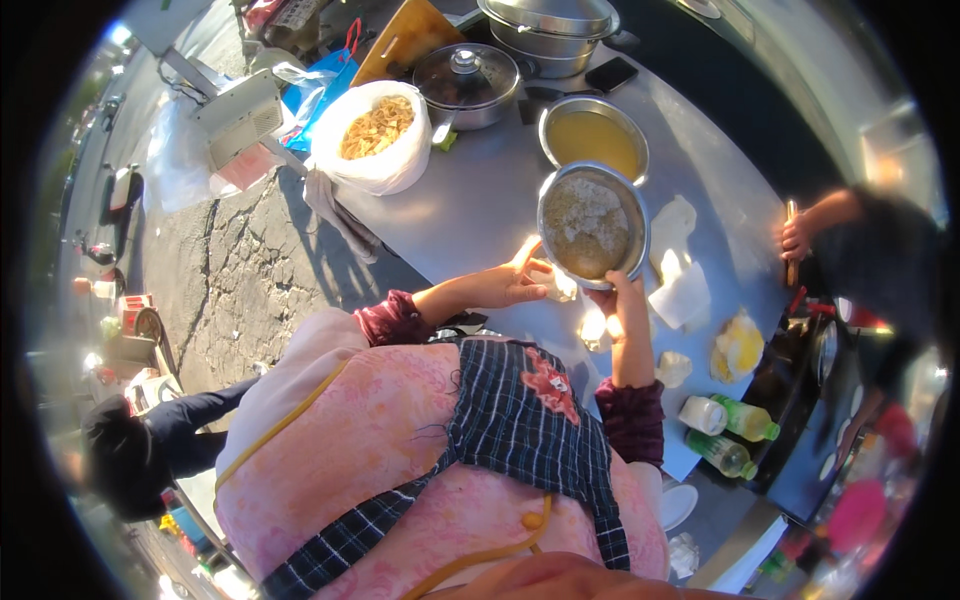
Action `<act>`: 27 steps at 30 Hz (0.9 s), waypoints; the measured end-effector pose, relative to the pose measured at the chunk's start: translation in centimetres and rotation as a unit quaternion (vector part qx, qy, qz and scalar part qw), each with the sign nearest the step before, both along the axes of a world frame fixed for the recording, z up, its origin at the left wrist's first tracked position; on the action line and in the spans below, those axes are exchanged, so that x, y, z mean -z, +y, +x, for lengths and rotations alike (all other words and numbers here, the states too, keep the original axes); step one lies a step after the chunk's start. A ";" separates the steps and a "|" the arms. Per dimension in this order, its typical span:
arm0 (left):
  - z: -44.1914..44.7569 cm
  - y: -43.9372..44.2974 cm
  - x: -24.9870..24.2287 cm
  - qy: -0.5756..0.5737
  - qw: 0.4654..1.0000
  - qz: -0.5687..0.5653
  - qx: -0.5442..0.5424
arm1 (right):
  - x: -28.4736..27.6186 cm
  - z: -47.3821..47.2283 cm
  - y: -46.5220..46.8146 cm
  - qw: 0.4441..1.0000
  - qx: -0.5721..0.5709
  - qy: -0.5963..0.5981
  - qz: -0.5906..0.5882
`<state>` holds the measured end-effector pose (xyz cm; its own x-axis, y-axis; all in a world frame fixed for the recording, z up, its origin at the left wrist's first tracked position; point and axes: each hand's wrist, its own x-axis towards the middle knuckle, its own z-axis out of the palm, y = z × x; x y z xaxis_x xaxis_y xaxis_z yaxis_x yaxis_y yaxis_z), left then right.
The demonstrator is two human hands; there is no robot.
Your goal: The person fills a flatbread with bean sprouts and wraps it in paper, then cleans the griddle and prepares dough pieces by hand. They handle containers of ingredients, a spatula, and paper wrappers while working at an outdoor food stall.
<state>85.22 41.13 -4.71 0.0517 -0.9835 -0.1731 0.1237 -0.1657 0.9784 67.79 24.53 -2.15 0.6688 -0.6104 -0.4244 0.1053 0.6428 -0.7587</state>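
Observation:
My right hand grips the near rim of a steel bowl, thumb on the edge. The bowl is tilted towards me. Inside lies a grainy grey-brown mass with a paler powdery layer at the far side. My left hand is just left of the bowl, fingers apart and holding nothing. A crumpled whitish piece lies by its fingertips. Just beyond the held bowl, a second steel bowl with yellow liquid stands on the metal table, partly covered by the held bowl.
A plastic-lined tub of yellowish strips, a glass-lidded pan and a steel pot stand at the back. White sheets and several bottles lie right. Another person's hand grips a wooden stick beyond the right edge.

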 end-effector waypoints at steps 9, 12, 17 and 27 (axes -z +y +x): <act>9.8 4.9 3.4 0.276 0.924 0.144 -0.222 | 7.9 15.5 11.4 0.988 0.085 -0.020 0.130; 11.8 6.0 5.6 0.322 0.888 0.101 -0.312 | 5.3 16.8 13.0 0.992 0.043 0.037 0.115; 13.4 7.3 3.6 0.235 0.910 0.150 -0.306 | 5.5 11.2 13.0 0.982 -0.031 0.094 -0.163; 3.5 -0.1 2.8 -0.435 0.899 -0.050 0.022 | 10.2 -3.6 11.3 0.616 0.284 0.471 -0.563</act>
<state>88.71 40.99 -7.49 0.0850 -0.9964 0.0041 -0.6998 -0.0568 0.7121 64.15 35.79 -12.31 -0.0080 -0.8948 0.4464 -0.7581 -0.2857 -0.5862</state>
